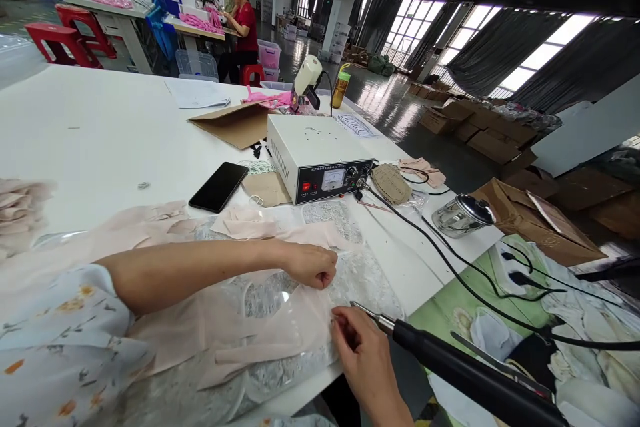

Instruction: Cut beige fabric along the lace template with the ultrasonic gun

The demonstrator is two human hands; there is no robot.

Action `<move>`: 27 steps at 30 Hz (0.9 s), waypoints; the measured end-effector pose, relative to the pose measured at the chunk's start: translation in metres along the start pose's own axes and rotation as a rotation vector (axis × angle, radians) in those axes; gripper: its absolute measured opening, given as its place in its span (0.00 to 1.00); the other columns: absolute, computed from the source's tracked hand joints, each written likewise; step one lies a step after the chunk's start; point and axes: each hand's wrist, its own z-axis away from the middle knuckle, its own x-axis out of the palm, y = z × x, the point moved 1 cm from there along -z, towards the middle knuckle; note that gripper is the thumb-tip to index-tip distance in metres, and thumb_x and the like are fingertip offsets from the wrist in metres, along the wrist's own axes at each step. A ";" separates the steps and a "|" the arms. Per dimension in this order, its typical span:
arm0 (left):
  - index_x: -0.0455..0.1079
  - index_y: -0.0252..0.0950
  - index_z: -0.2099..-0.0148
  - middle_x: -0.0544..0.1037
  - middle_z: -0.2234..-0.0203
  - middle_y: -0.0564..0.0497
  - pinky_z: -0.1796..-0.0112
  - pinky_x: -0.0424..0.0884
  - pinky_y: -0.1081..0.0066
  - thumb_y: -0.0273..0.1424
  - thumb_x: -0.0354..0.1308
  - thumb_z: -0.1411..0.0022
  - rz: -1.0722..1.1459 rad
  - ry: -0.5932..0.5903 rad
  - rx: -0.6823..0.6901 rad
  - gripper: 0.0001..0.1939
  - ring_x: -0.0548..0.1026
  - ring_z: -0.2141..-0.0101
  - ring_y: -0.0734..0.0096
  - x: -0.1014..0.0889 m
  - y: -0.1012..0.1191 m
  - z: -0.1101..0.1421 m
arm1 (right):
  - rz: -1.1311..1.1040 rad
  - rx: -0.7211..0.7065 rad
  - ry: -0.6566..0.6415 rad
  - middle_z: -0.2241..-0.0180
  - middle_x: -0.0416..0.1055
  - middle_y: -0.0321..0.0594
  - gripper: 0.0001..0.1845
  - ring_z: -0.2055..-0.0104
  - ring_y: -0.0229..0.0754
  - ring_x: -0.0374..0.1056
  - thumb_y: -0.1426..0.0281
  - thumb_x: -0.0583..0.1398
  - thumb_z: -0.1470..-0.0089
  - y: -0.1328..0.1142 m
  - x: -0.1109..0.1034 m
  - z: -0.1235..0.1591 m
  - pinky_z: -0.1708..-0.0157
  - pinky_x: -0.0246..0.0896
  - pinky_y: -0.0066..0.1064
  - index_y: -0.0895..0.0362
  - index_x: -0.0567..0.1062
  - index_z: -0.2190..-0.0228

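White table (100, 107) is your largest surface, reaching away from you. Across its near side, pale pink fabric (300, 327) lies in overlapping, creased pieces, some under your left forearm, over translucent mottled sheeting (373, 277). Beyond the fabric: white control box (320, 140), meter and red switch facing you. Black handpiece (450, 353) slants from lower right, its metal tip (367, 311) beside your right fingers and pointing toward the fabric. Folded brown cardboard (240, 125) sits behind and left of the box; black phone (219, 187) flat, to the box's left. Lidded glass jar (463, 215) stands near the table's right edge. Your right hand (361, 353) is at the fabric's right edge, palm partly turned up, thumb and fingers bent toward each other; can't tell whether they pinch cloth, nor whether the hand bears the handpiece. Your left hand (311, 265) is closed, knuckles up, fingers curled under, over the fabric and in front of the box; whether cloth is caught in it, can't tell.
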 end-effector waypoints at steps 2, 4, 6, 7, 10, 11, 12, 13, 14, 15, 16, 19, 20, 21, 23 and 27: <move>0.69 0.34 0.74 0.70 0.71 0.53 0.69 0.65 0.76 0.15 0.60 0.49 0.009 0.006 0.010 0.10 0.69 0.70 0.72 0.000 0.000 0.002 | -0.018 0.052 -0.003 0.75 0.72 0.39 0.11 0.76 0.38 0.67 0.67 0.54 0.44 0.000 0.001 -0.004 0.75 0.61 0.27 0.56 0.75 0.68; 0.68 0.34 0.73 0.69 0.70 0.53 0.68 0.65 0.77 0.15 0.59 0.48 0.023 0.015 0.022 0.10 0.69 0.70 0.73 -0.001 0.001 0.004 | -0.042 0.114 -0.007 0.78 0.71 0.37 0.11 0.79 0.37 0.66 0.66 0.54 0.44 0.000 0.004 -0.009 0.76 0.61 0.27 0.57 0.75 0.68; 0.68 0.35 0.73 0.69 0.70 0.53 0.67 0.65 0.77 0.15 0.59 0.47 0.040 0.027 0.034 0.10 0.69 0.70 0.73 -0.002 0.001 0.007 | -0.071 0.179 -0.008 0.80 0.70 0.36 0.12 0.81 0.37 0.65 0.65 0.54 0.45 -0.002 0.006 -0.015 0.77 0.60 0.27 0.58 0.75 0.68; 0.68 0.35 0.72 0.69 0.70 0.53 0.67 0.65 0.77 0.15 0.59 0.47 0.049 0.034 0.039 0.10 0.69 0.70 0.73 -0.003 0.001 0.008 | -0.086 0.211 -0.008 0.81 0.69 0.35 0.13 0.81 0.37 0.64 0.64 0.54 0.46 -0.003 0.007 -0.018 0.78 0.59 0.27 0.58 0.75 0.68; 0.68 0.35 0.71 0.69 0.69 0.53 0.67 0.65 0.77 0.15 0.59 0.45 0.072 0.059 0.050 0.10 0.69 0.69 0.74 -0.003 0.000 0.012 | -0.136 0.298 -0.017 0.83 0.68 0.35 0.15 0.82 0.38 0.63 0.62 0.54 0.48 -0.006 0.008 -0.030 0.80 0.55 0.27 0.59 0.76 0.71; 0.68 0.35 0.71 0.69 0.68 0.53 0.67 0.65 0.78 0.15 0.59 0.45 0.079 0.067 0.053 0.10 0.69 0.70 0.74 -0.002 0.000 0.012 | -0.155 0.324 -0.026 0.84 0.67 0.35 0.16 0.83 0.38 0.62 0.61 0.54 0.48 -0.006 0.009 -0.035 0.81 0.54 0.27 0.59 0.76 0.72; 0.68 0.35 0.71 0.69 0.68 0.53 0.67 0.65 0.78 0.15 0.59 0.45 0.085 0.074 0.057 0.10 0.69 0.70 0.75 -0.002 0.000 0.013 | -0.176 0.347 -0.038 0.85 0.66 0.35 0.16 0.83 0.38 0.62 0.61 0.54 0.49 -0.006 0.009 -0.038 0.81 0.53 0.27 0.59 0.77 0.74; 0.68 0.35 0.71 0.69 0.68 0.53 0.67 0.65 0.78 0.15 0.59 0.45 0.091 0.081 0.060 0.10 0.69 0.70 0.75 -0.002 -0.001 0.013 | -0.198 0.369 -0.051 0.86 0.66 0.34 0.17 0.84 0.38 0.61 0.61 0.54 0.50 -0.007 0.010 -0.042 0.82 0.53 0.28 0.59 0.77 0.75; 0.68 0.34 0.71 0.69 0.68 0.53 0.67 0.65 0.78 0.15 0.59 0.45 0.096 0.089 0.064 0.10 0.68 0.70 0.75 -0.001 -0.001 0.013 | -0.221 0.388 -0.064 0.87 0.66 0.34 0.17 0.84 0.37 0.60 0.60 0.54 0.50 -0.006 0.011 -0.045 0.83 0.52 0.28 0.59 0.77 0.75; 0.68 0.34 0.71 0.69 0.68 0.53 0.67 0.65 0.78 0.15 0.59 0.46 0.101 0.096 0.067 0.10 0.68 0.70 0.75 -0.001 -0.002 0.013 | -0.243 0.407 -0.074 0.87 0.66 0.34 0.17 0.85 0.37 0.59 0.60 0.55 0.51 -0.006 0.012 -0.047 0.83 0.51 0.27 0.59 0.77 0.76; 0.68 0.34 0.72 0.69 0.68 0.53 0.67 0.65 0.78 0.15 0.59 0.46 0.107 0.104 0.070 0.10 0.68 0.71 0.75 0.000 -0.002 0.013 | -0.263 0.424 -0.082 0.88 0.66 0.34 0.16 0.85 0.37 0.59 0.60 0.55 0.52 -0.006 0.014 -0.049 0.84 0.50 0.27 0.59 0.76 0.76; 0.68 0.34 0.72 0.70 0.68 0.53 0.68 0.65 0.78 0.14 0.59 0.46 0.123 0.126 0.078 0.11 0.68 0.72 0.76 0.002 -0.004 0.013 | -0.314 0.474 -0.086 0.89 0.64 0.33 0.15 0.86 0.36 0.56 0.60 0.56 0.54 -0.005 0.017 -0.053 0.85 0.48 0.27 0.58 0.74 0.79; 0.67 0.34 0.72 0.70 0.68 0.53 0.68 0.65 0.78 0.14 0.59 0.46 0.128 0.131 0.082 0.11 0.68 0.72 0.76 0.003 -0.005 0.013 | -0.330 0.490 -0.085 0.89 0.62 0.32 0.15 0.87 0.35 0.55 0.59 0.56 0.55 -0.005 0.017 -0.053 0.85 0.47 0.27 0.58 0.74 0.80; 0.67 0.34 0.72 0.70 0.68 0.53 0.68 0.65 0.78 0.14 0.58 0.46 0.133 0.135 0.085 0.11 0.68 0.71 0.76 0.004 -0.006 0.013 | -0.345 0.505 -0.085 0.90 0.61 0.31 0.15 0.87 0.35 0.54 0.59 0.56 0.56 -0.006 0.017 -0.054 0.86 0.47 0.27 0.58 0.73 0.80; 0.67 0.34 0.72 0.71 0.67 0.52 0.67 0.66 0.78 0.13 0.58 0.46 0.142 0.141 0.090 0.11 0.69 0.71 0.76 0.005 -0.007 0.013 | -0.371 0.531 -0.087 0.90 0.60 0.30 0.15 0.88 0.34 0.52 0.58 0.57 0.57 -0.006 0.017 -0.055 0.86 0.46 0.27 0.57 0.72 0.80; 0.66 0.34 0.73 0.70 0.68 0.52 0.66 0.66 0.78 0.13 0.58 0.47 0.153 0.150 0.093 0.11 0.69 0.70 0.75 0.007 -0.008 0.013 | -0.397 0.568 -0.088 0.90 0.58 0.28 0.12 0.89 0.32 0.50 0.59 0.57 0.60 -0.009 0.017 -0.057 0.87 0.43 0.26 0.56 0.69 0.80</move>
